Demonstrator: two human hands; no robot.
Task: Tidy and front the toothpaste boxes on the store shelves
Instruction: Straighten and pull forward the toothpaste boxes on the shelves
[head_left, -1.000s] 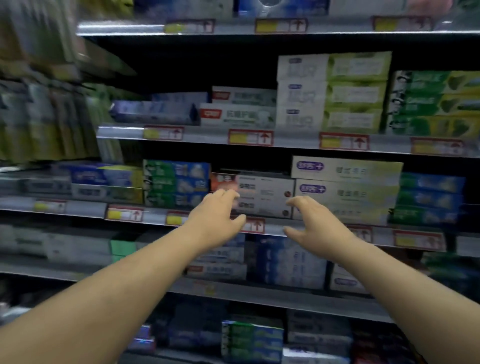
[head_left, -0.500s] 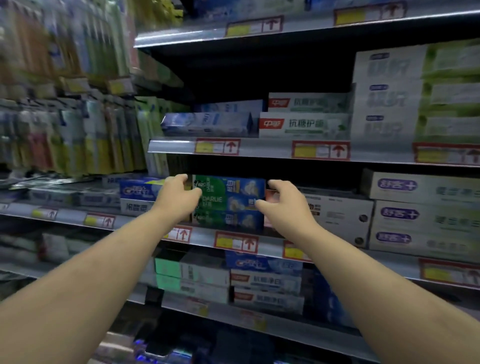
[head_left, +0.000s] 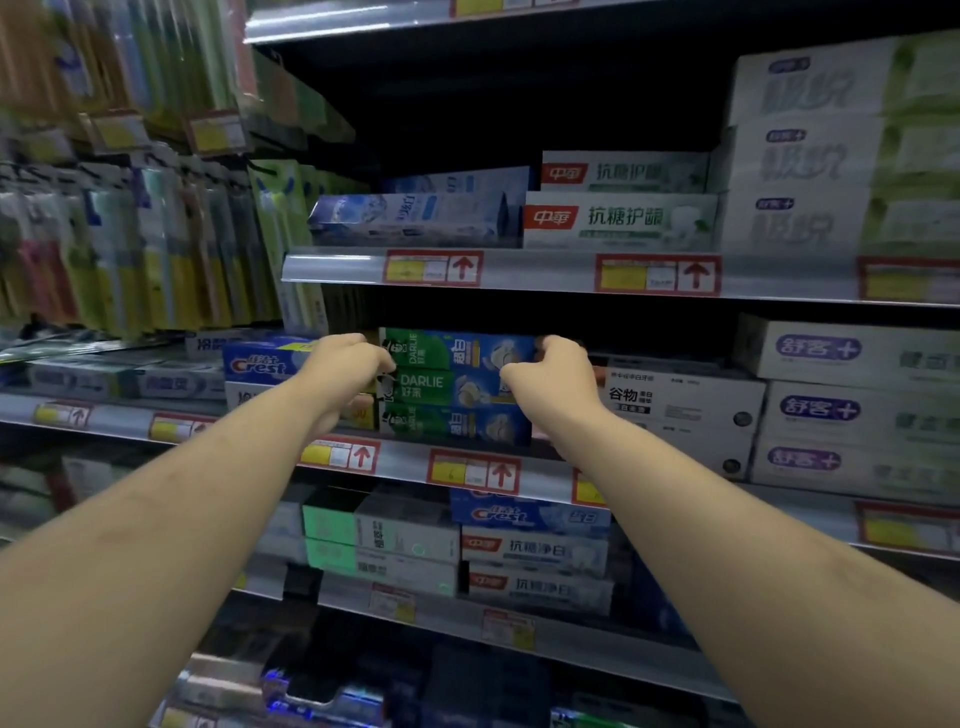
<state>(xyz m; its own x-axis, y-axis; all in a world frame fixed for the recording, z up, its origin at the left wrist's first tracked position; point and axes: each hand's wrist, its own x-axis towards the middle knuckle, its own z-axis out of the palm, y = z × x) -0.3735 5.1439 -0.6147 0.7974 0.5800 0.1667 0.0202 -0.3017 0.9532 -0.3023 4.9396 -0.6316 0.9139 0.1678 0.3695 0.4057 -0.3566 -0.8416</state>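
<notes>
A stack of three green-and-blue Darlie toothpaste boxes (head_left: 457, 387) stands on the middle shelf (head_left: 405, 460). My left hand (head_left: 345, 371) grips the stack's left end and my right hand (head_left: 553, 382) grips its right end, fingers curled over the top box. A blue Crest box (head_left: 262, 361) lies just left of the stack, partly behind my left hand. White boxes with black print (head_left: 680, 410) sit directly to the right.
White boxes with purple logos (head_left: 852, 410) fill the right of the same shelf. The shelf above holds blue boxes (head_left: 415, 218) and white boxes with red logos (head_left: 618, 218). Hanging toothbrush packs (head_left: 135, 234) fill the left. More boxes (head_left: 535, 551) lie on the shelf below.
Both hands moved left from the white boxes to the Darlie stack and closed on its two ends. The view shifted left and closer.
</notes>
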